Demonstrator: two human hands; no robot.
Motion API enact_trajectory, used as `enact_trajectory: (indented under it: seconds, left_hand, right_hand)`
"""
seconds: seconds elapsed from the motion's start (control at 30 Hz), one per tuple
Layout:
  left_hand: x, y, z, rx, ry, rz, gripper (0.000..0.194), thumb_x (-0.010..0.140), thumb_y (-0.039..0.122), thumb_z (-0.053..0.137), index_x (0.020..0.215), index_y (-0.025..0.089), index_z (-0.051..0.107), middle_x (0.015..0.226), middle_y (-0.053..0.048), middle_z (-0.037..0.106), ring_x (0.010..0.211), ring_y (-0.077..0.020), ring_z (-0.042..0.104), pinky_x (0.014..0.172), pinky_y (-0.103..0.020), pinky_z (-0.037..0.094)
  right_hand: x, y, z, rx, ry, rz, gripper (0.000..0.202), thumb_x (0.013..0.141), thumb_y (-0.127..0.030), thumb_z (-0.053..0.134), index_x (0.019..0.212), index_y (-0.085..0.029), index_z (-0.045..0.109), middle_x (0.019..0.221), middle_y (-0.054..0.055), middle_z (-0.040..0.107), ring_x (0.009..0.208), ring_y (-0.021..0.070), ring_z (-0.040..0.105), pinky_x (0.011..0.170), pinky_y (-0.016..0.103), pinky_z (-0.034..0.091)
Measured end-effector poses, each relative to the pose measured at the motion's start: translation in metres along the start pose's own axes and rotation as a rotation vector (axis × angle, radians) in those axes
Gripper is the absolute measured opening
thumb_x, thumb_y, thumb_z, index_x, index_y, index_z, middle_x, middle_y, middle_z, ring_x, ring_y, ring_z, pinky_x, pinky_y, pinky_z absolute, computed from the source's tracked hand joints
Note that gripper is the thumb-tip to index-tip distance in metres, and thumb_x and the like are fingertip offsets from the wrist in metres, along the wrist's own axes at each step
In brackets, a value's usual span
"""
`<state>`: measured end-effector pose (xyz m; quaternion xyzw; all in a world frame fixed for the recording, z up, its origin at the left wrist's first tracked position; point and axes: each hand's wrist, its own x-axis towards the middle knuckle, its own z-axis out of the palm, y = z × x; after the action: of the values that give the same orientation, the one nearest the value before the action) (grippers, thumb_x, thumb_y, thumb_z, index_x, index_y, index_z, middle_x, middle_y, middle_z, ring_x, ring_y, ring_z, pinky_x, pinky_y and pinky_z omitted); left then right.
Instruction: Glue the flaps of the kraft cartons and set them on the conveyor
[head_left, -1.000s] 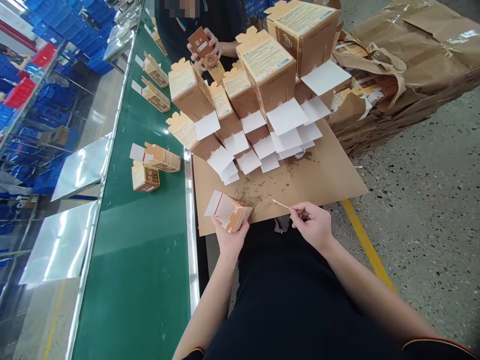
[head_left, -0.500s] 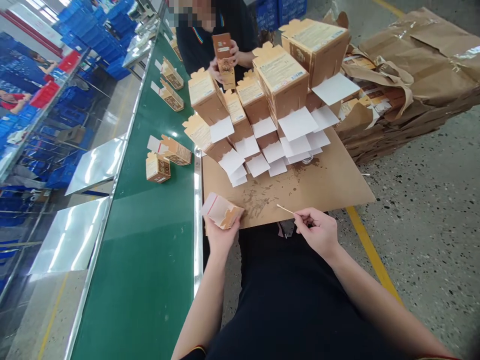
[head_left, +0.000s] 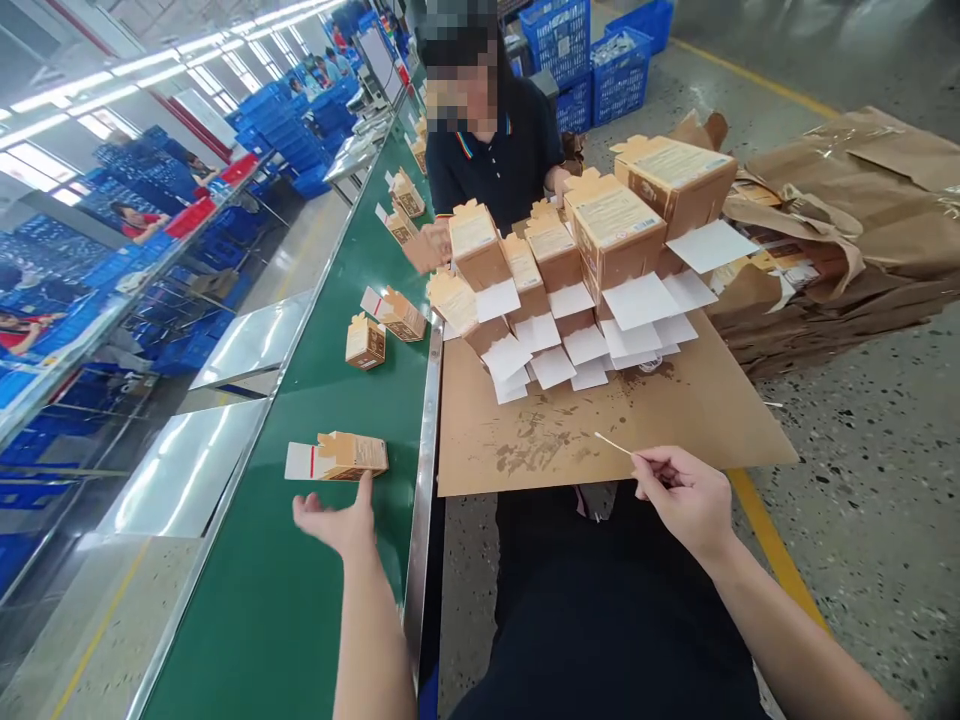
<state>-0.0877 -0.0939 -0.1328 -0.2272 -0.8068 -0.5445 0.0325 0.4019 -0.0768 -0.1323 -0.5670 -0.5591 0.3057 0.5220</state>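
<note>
A small brown carton (head_left: pixel 358 455) lies on its side on the green conveyor belt (head_left: pixel 300 600), its white flap with a red line pointing left. Just below it is my left hand (head_left: pixel 337 518), fingers spread, with the thumb at the carton's lower edge. Between the fingertips of my right hand (head_left: pixel 682 495) is a thin white stick (head_left: pixel 615 443), held over the brown board (head_left: pixel 517 470). Glue-like dark stains mark the board. Beyond them stands a stack of cartons (head_left: pixel 611 230) with white flaps hanging toward me.
Two more cartons (head_left: pixel 366 341) stand farther up the belt, with others behind. Across the stack sits a person (head_left: pixel 487 160), one hand holding a carton over the belt. A metal rail (head_left: pixel 427 440) separates belt and board. Wrapped brown bundles (head_left: pixel 862 230) lie at the right.
My left hand has moved left from the board to the belt and let go of the carton there. The other person's carton has moved toward the belt. The view has shifted.
</note>
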Motion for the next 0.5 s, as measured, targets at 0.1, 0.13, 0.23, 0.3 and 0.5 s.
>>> enact_trajectory:
  seconds: [0.1,0.13,0.23,0.3,0.5]
  left_hand:
    - [-0.028,0.017,0.007,-0.145,0.069,0.24,0.082,0.072,0.042,0.095,0.133,0.03,0.043,0.138,-0.009,0.053,0.143,-0.0338,0.061,0.131,-0.064,0.046]
    - [-0.035,0.03,0.015,-0.23,-0.012,0.279,0.075,0.076,0.045,0.092,0.133,0.029,0.045,0.136,-0.009,0.055,0.138,-0.0316,0.063,0.128,-0.061,0.05]
    - [-0.038,0.093,0.058,-0.492,-0.347,0.257,0.058,0.091,0.055,0.081,0.136,0.03,0.054,0.135,-0.009,0.061,0.132,-0.0285,0.07,0.121,-0.053,0.056]
    - [-0.024,0.146,0.098,-0.599,-0.52,0.267,0.061,0.094,0.059,0.081,0.143,0.03,0.058,0.14,-0.011,0.063,0.138,-0.0296,0.069,0.125,-0.05,0.053]
    - [0.021,0.277,0.238,-0.536,-0.848,0.35,0.079,0.094,0.073,0.082,0.155,0.028,0.06,0.152,-0.015,0.064,0.157,-0.0401,0.057,0.136,-0.068,0.034]
  right_hand:
    - [-0.003,0.005,-0.012,-0.031,0.043,0.036,0.052,0.107,-0.072,0.072,0.087,-0.024,0.081,0.06,0.002,0.072,0.047,0.017,0.069,0.052,0.028,0.062]
    - [-0.004,0.007,-0.015,-0.031,0.051,0.046,0.053,0.106,-0.073,0.072,0.087,-0.024,0.081,0.061,0.002,0.072,0.047,0.017,0.068,0.052,0.029,0.062]
    - [-0.006,0.009,-0.017,-0.012,0.048,0.06,0.056,0.104,-0.076,0.073,0.085,-0.024,0.081,0.062,0.003,0.073,0.046,0.0184,0.068,0.05,0.03,0.063]
    - [-0.005,0.008,-0.015,-0.005,0.04,0.056,0.056,0.103,-0.077,0.074,0.084,-0.025,0.081,0.064,0.005,0.075,0.046,0.0195,0.069,0.049,0.032,0.063]
    - [-0.007,0.003,-0.018,-0.017,0.079,0.022,0.054,0.104,-0.075,0.073,0.082,-0.026,0.081,0.059,0.003,0.071,0.044,0.0202,0.068,0.047,0.033,0.063]
